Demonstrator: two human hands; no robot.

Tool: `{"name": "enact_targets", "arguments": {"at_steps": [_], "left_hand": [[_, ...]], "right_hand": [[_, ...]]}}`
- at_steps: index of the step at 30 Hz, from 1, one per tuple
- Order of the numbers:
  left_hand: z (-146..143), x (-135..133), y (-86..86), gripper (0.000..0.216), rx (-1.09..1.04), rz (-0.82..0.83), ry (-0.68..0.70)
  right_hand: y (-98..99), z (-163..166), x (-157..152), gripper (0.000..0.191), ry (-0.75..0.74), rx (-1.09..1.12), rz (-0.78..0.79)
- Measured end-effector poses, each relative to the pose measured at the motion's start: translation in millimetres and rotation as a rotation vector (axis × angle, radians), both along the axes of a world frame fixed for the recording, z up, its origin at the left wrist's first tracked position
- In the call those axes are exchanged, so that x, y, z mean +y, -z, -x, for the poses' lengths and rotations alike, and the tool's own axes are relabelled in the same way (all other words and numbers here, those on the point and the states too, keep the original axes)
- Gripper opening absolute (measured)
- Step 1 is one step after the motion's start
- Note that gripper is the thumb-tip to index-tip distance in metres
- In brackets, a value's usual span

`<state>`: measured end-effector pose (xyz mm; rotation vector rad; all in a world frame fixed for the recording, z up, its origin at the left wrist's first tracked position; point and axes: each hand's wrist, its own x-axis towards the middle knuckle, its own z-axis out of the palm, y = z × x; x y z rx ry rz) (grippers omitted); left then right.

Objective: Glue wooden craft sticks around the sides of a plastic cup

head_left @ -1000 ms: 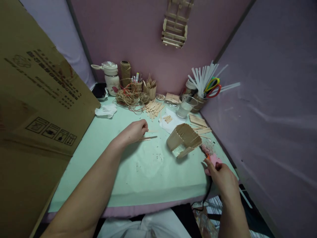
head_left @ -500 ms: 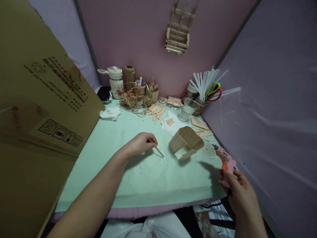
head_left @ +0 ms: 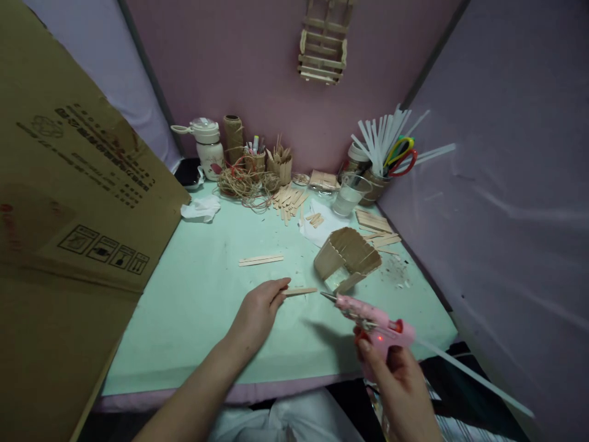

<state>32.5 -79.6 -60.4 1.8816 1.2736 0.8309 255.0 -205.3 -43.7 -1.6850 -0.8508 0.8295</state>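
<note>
Between the thumb and fingers of my left hand [head_left: 261,312] is a flat wooden craft stick [head_left: 301,291], held low over the table and pointing right. My right hand [head_left: 396,374] grips a pink hot glue gun [head_left: 375,322] with a lit red light and a long glue stick [head_left: 478,376] out of its back. The gun's metal nozzle is close to the stick's right end; I cannot tell whether they touch. Just behind them a box made of craft sticks [head_left: 324,256] lies tilted. Two pale craft sticks [head_left: 261,260] lie side by side beyond my left hand.
A large cardboard box [head_left: 92,202] walls the left side. Along the back are a bottle [head_left: 210,156], tangled twine [head_left: 243,184], loose craft sticks [head_left: 288,199], a plastic cup of liquid [head_left: 348,197] and a holder with glue sticks and scissors [head_left: 399,156]. More sticks [head_left: 373,221] lie at right.
My right hand has brought the glue gun from the table's right edge leftward to the stick. My left hand has shifted slightly down, its stick now nearly level. Two sticks beyond it have come into sight.
</note>
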Motion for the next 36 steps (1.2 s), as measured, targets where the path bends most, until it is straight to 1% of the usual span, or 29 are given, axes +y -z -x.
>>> {"name": "enact_targets", "arguments": {"at_steps": [2,4,9,13,16,19,25,31,36], "left_hand": [[0.8,-5.9,4.3,0.029,0.02,-0.065,-0.009],[1.6,-10.0,5.7,0.029,0.042,-0.102,-0.026],[5.2,-16.8,3.6,0.033,0.066,-0.125,-0.061],[10.2,-20.1,3.5,0.03,0.096,-0.158,-0.098],[12.6,-20.9,5.2,0.025,0.1,-0.162,-0.123],[12.5,-21.4,7.4,0.025,0.082,-0.148,-0.142],[10.6,-24.0,9.6,0.031,0.058,-0.114,-0.168],[10.6,-25.9,10.4,0.034,0.054,-0.156,-0.166],[9.9,-26.6,11.5,0.034,0.04,-0.138,-0.168]], "right_hand": [[2.9,10.5,5.4,0.045,-0.068,-0.02,0.004],[3.7,17.0,11.3,0.048,-0.104,-0.045,0.022],[6.4,22.4,22.1,0.05,-0.143,-0.093,0.014],[10.7,22.5,21.9,0.049,-0.172,-0.12,0.029],[12.9,22.0,19.0,0.049,-0.178,-0.158,0.057],[10.9,24.0,18.2,0.049,-0.22,-0.205,0.066],[2.8,34.6,21.4,0.04,-0.359,-0.287,-0.007],[4.1,37.9,20.1,0.04,-0.381,-0.396,-0.01],[2.6,39.4,20.3,0.043,-0.388,-0.419,0.016]]}}
